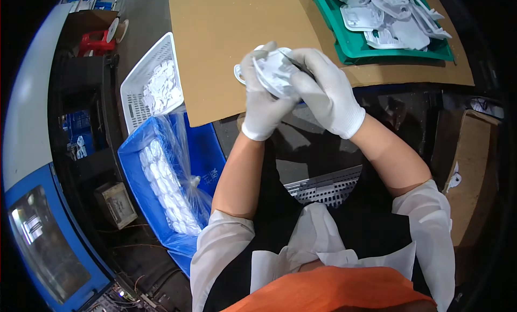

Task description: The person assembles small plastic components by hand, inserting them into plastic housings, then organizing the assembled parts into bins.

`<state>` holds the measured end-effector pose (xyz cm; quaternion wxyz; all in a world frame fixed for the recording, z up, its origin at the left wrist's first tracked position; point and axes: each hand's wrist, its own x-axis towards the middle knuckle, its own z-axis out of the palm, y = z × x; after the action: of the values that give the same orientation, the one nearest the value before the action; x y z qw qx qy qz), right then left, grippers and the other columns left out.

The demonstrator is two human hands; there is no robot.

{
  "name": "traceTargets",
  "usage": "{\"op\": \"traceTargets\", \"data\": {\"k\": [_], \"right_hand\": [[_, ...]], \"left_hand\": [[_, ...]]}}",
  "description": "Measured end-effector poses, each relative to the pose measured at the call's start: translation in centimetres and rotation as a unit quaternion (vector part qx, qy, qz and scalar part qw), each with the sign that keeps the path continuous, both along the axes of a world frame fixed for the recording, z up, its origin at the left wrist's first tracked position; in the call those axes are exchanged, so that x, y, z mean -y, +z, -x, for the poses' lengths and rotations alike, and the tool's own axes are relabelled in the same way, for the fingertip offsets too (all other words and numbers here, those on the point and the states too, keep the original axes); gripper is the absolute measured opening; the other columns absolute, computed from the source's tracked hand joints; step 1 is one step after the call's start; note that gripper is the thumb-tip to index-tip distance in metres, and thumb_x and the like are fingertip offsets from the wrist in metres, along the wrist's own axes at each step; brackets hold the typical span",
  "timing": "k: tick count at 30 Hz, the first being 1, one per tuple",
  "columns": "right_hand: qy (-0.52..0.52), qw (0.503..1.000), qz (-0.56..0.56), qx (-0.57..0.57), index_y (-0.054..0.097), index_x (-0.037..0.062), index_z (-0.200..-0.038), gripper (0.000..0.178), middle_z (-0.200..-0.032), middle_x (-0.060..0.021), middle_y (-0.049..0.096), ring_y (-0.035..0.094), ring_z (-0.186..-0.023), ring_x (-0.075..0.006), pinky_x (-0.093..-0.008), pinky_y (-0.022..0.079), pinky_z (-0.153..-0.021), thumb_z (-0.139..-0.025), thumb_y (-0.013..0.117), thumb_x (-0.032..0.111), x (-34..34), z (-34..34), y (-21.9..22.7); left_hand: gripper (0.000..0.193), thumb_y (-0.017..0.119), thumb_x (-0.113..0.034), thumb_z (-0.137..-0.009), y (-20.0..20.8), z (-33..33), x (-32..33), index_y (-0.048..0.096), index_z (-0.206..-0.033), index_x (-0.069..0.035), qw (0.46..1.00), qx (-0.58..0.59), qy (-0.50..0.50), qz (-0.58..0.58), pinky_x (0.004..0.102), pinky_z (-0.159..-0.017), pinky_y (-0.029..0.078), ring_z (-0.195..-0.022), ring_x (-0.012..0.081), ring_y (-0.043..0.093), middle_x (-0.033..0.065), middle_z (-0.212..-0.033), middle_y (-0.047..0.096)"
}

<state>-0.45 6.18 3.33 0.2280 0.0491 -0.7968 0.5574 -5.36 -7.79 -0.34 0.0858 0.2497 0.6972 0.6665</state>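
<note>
Green crate (398, 57) of white parts (363, 17)

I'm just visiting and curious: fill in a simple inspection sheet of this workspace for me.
Surface: brown cardboard sheet, bearing a green crate.
Job's things: white plastic part in hand; similar white mouldings heaped in the crate; small white pieces in a white basket; wrapped white items in a blue bin.
Clutter: white scrap in a cardboard box.
Hands: gloved; left grips the part, right holds a dark slim tool, kind unclear.
Cables: thin wires, lower left.
Surroundings: blue-framed machine window, red stool.
</note>
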Motion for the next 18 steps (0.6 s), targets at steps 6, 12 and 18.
{"op": "traceTargets", "data": {"k": [6,12,18], "right_hand": [[0.000,0.984,-0.165,0.068,0.063,0.0121,-0.116,0.032,-0.097,-0.0160,0.056,0.060,-0.082,-0.0325,-0.0401,0.051,-0.072,-0.086,0.051,0.020,-0.2,-0.8,-0.2],[-0.004,0.982,-0.183,0.040,0.066,0.0179,-0.110,0.025,-0.091,-0.0095,0.056,0.062,-0.076,-0.0276,-0.0368,0.053,-0.065,-0.089,0.053,0.024,-0.2,-0.6,-0.6],[0.008,0.989,-0.147,0.018,0.067,0.0166,-0.108,0.023,-0.089,-0.0082,0.056,0.062,-0.075,-0.0270,-0.0357,0.052,-0.064,-0.088,0.056,0.021,0.0,-0.6,-0.5]], "left_hand": [[0.088,0.066,-0.007,-0.069,0.8,0.6,1.2,0.017,-0.142,-0.006,0.980,0.096,-0.051,-0.168,0.0415,-0.100,0.043,-0.121,0.0298,0.046,0.0191,-0.138,0.035],[0.081,0.064,-0.002,-0.074,0.8,0.5,1.3,0.017,-0.141,-0.005,0.993,0.050,-0.033,-0.106,0.0415,-0.099,0.043,-0.121,0.0307,0.046,0.0225,-0.139,0.035],[0.078,0.064,-0.002,-0.076,0.9,0.7,1.4,0.018,-0.140,-0.004,0.996,0.018,-0.020,-0.080,0.0413,-0.099,0.044,-0.120,0.0306,0.047,0.0224,-0.138,0.036]]}}
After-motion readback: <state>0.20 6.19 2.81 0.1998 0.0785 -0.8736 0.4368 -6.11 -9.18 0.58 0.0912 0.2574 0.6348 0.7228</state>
